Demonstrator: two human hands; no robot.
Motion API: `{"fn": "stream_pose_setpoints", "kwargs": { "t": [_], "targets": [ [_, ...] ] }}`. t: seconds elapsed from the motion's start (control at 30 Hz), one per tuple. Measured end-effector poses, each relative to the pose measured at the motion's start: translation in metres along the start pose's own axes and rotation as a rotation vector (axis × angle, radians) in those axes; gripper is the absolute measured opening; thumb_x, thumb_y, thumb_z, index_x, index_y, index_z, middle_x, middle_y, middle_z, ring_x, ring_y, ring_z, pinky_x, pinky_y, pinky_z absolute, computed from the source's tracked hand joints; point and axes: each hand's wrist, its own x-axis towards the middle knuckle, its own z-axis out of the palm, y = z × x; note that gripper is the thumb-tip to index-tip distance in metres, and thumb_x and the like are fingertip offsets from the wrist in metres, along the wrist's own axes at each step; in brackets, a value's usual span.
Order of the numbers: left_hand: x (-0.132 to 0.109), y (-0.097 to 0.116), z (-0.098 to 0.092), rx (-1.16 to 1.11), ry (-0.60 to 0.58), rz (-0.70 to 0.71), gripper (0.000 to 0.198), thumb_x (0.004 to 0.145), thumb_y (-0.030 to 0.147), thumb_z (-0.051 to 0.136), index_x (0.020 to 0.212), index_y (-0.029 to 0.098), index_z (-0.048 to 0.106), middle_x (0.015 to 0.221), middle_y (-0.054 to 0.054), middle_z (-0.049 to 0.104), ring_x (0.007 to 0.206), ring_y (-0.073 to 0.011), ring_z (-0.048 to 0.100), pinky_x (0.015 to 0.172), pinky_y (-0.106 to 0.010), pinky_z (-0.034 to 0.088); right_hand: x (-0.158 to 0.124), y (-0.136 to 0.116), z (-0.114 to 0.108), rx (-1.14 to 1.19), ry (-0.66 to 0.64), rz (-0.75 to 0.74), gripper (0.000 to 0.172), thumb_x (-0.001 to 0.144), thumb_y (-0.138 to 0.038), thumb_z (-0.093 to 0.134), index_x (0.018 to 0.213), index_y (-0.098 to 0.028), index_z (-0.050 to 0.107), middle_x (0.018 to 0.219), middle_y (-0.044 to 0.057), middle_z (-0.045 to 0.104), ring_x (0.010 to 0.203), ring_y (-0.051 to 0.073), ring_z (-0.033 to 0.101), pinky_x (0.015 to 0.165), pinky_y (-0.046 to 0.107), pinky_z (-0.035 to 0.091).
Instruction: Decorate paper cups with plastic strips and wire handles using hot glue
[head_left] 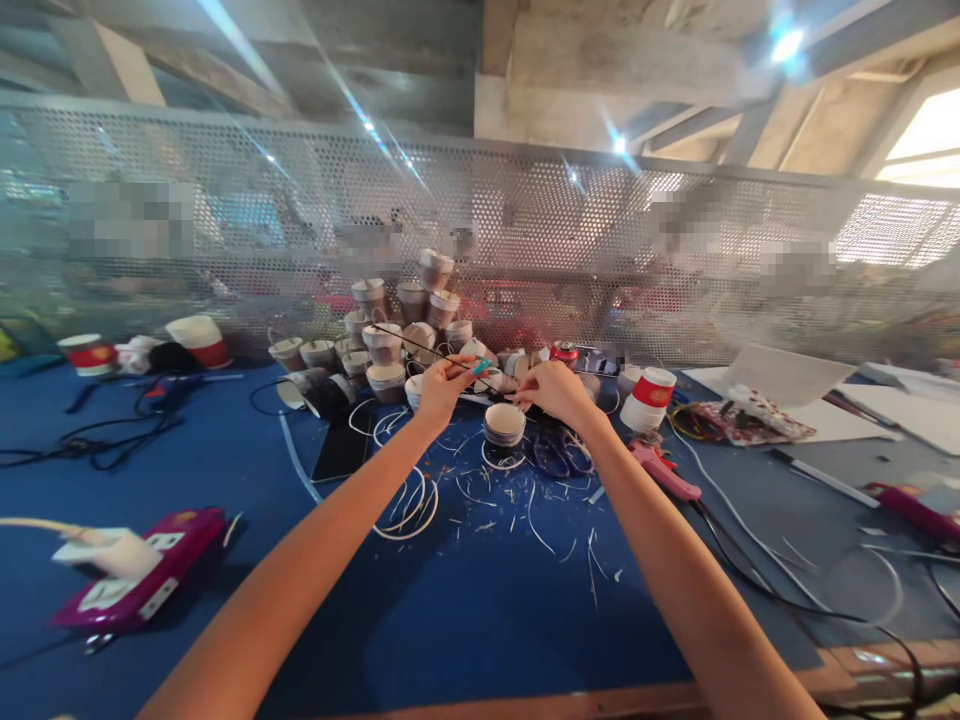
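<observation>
Across the blue table (465, 620), felt-like and littered with white shavings and curled strips, both arms reach to one working point. Behind the grip rises a heap of cut paper cups (397, 320), squat, tapered, piled loosely against a perforated metal screen (675, 240). Just below the grip stands one short cup (504, 424), open end up. Left hand (441, 385) pinches a thin dark rod (420, 342) with a teal tip, slanting back over the heap. Right hand (553, 388) is closed, fingertips pressed together beside the rod's near end; what it pinches cannot be made out. Judgement: fitting work at the rod's tip is in hand, calling next for steady alignment over the cup.
</observation>
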Motion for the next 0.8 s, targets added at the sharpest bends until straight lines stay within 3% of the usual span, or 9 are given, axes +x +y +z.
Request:
{"fn": "stream_pose_setpoints", "kwargs": {
  "t": [0.8],
  "targets": [
    [0.0, 0.009, -0.002, 0.013, -0.017, -0.126, 0.041, 0.048, 0.029, 0.081, 0.081, 0.011, 0.063, 0.065, -0.004, 0.07, 0.067, -0.0172, 0.067, 0.07, -0.028, 0.05, 0.003, 0.013, 0.0, -0.006, 0.021, 0.019, 0.012, 0.072, -0.032, 0.066, 0.069, -0.02, 0.069, 0.074, 0.002, 0.07, 0.072, 0.016, 0.063, 0.059, 0.022, 0.041]
  ]
}}
